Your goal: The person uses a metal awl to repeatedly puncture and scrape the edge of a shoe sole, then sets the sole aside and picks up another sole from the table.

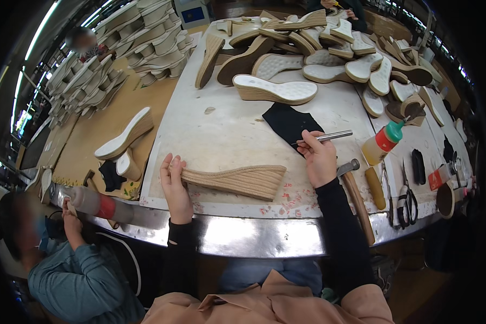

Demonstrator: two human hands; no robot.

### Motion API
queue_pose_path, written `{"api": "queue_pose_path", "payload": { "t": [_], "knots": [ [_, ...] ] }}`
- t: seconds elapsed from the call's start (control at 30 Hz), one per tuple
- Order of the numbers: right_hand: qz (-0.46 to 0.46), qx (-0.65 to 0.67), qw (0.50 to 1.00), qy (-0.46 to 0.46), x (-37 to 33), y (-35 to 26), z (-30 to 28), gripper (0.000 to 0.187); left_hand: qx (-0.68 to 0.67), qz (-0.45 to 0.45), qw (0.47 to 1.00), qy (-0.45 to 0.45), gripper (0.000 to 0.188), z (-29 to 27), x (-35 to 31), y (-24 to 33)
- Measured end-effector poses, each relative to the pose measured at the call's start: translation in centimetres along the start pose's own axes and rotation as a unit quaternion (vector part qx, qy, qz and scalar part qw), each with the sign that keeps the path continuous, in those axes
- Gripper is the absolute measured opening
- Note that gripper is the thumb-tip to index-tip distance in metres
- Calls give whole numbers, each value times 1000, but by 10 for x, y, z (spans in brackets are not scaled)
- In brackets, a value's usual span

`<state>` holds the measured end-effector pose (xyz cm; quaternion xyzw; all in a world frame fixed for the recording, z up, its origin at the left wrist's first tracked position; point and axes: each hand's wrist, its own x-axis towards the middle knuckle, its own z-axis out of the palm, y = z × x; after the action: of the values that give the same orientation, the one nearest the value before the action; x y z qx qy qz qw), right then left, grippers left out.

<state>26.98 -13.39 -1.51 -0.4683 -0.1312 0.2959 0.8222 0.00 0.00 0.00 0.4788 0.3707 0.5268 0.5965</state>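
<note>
A wedge shoe sole (235,181) with a ribbed, straw-coloured side lies in front of me, its thick heel end to the right. My left hand (174,186) is at the thin toe end, with that tip between thumb and fingers. In my right hand (319,159) is a slim silver pen-shaped tool (336,135), pinched with its thin point to the left. Under and beyond those fingers lies a black cloth (291,123). Right of my forearm, a hammer (355,194) rests with its wooden handle over the table edge.
Finished-looking wedge soles (275,90) pile up at the back. A green-capped glue bottle (383,141), a wooden-handled tool (375,188) and scissors (405,200) lie on the right. Pale wedges (151,38) are stacked far left. A co-worker (81,275) sits left, beside a clear bottle (94,202).
</note>
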Motion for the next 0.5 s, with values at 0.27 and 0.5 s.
{"api": "queue_pose_path", "payload": {
  "t": [0.27, 0.5],
  "knots": [
    [-42, -103, 994, -6, -13, -5, 12, 15, 26, 13, 1000, -6, 50, -5, -4, -1],
    [-194, -197, 961, 23, -7, 4, 13, 18, 22, 20, 999, -16, 51, -2, -2, -4]
  ]
}}
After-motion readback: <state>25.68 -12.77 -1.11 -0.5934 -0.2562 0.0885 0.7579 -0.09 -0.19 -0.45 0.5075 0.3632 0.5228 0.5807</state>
